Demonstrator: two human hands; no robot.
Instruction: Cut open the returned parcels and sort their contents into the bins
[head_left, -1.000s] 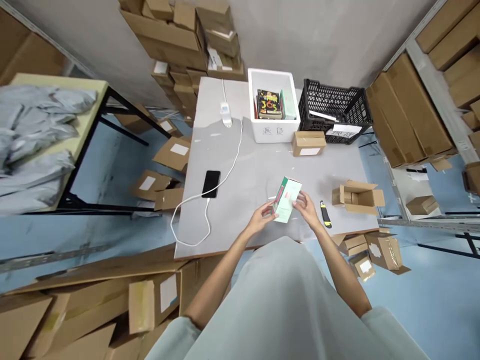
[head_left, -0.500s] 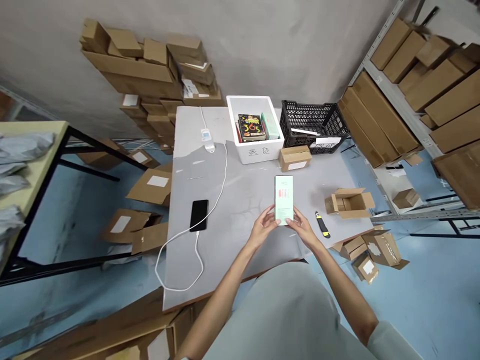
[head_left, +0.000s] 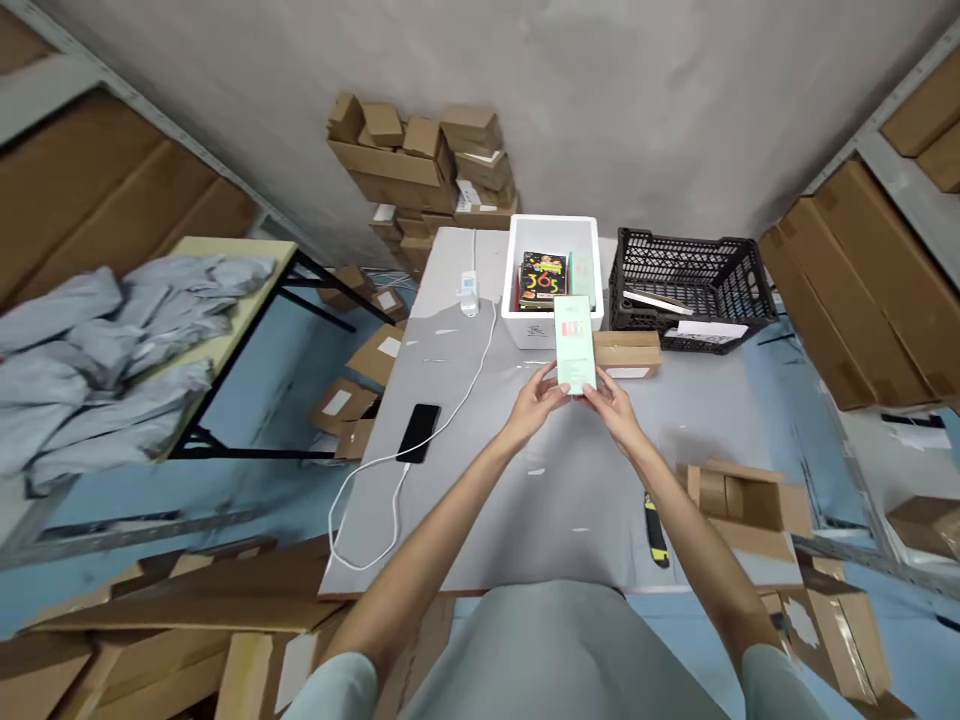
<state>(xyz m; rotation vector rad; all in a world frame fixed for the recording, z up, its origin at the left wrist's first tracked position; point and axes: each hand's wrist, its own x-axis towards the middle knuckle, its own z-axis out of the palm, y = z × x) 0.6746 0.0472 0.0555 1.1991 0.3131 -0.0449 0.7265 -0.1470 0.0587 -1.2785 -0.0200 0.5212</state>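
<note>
A slim mint-green box (head_left: pixel 574 350) with a small red picture is held upright between both hands above the table. My left hand (head_left: pixel 536 403) grips its lower left edge, thumb on the front. At the lower right edge, my right hand (head_left: pixel 613 408) is closed on the same box. Just behind it stands a white foam bin (head_left: pixel 530 332), partly covered by the box, with a black book marked 365 (head_left: pixel 543 277) and another mint-green box (head_left: pixel 581 275) inside. A small closed carton (head_left: pixel 628 352) sits right beside the bin.
Right of the bin is a black plastic crate (head_left: pixel 690 285). A box cutter (head_left: pixel 655 530) and an open carton (head_left: pixel 739 500) lie near my right forearm. On the left, a phone (head_left: pixel 418 433) has a white cable (head_left: pixel 465 395) looping across the table (head_left: pixel 487 530).
Both hands have moved the mint-green box forward, towards the foam bin, keeping their grip. My view has shifted left, bringing more of the side table with grey bags into sight.
</note>
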